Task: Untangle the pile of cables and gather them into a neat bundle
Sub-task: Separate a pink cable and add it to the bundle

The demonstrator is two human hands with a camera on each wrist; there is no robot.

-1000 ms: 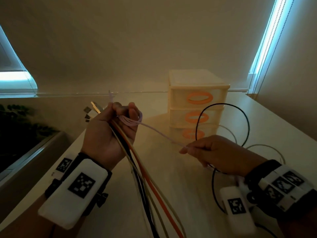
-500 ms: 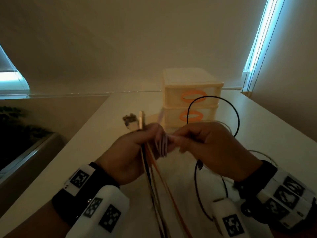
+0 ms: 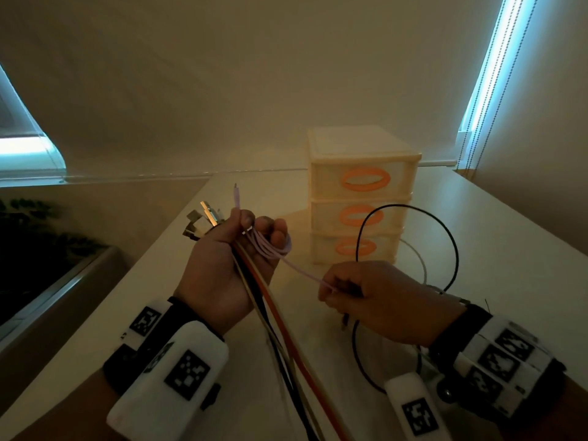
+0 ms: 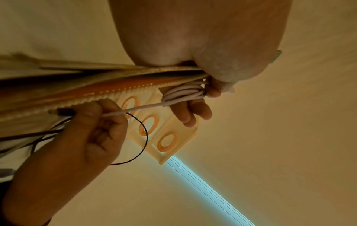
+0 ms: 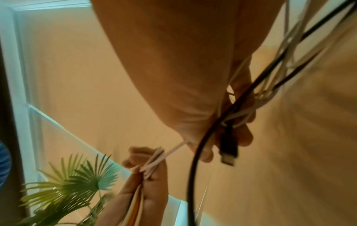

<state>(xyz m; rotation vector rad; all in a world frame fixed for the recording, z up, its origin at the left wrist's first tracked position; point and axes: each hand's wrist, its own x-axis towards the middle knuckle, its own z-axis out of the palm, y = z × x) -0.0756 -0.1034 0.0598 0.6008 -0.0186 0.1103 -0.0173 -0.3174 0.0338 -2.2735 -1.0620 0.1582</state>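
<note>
While the pale cable (image 3: 300,271) is pinched by the right hand (image 3: 378,300), its loops are wound round the left hand's (image 3: 222,265) curled fingers (image 3: 280,237). A bunch of cables (image 3: 273,313) is gripped in that fist above the table (image 3: 509,265), near the little drawers (image 3: 362,192).

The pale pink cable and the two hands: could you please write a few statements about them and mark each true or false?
1. The left hand grips a bunch of cables that includes an orange one. True.
2. The pale pink cable lies flat on the table. False: it is looped around the left hand's fingers and runs across to the right hand.
3. The right hand pinches the pale pink cable. True.
4. The drawer unit has green handles. False: they are orange.
5. A black cable arcs up in front of the drawer unit. True.
</note>
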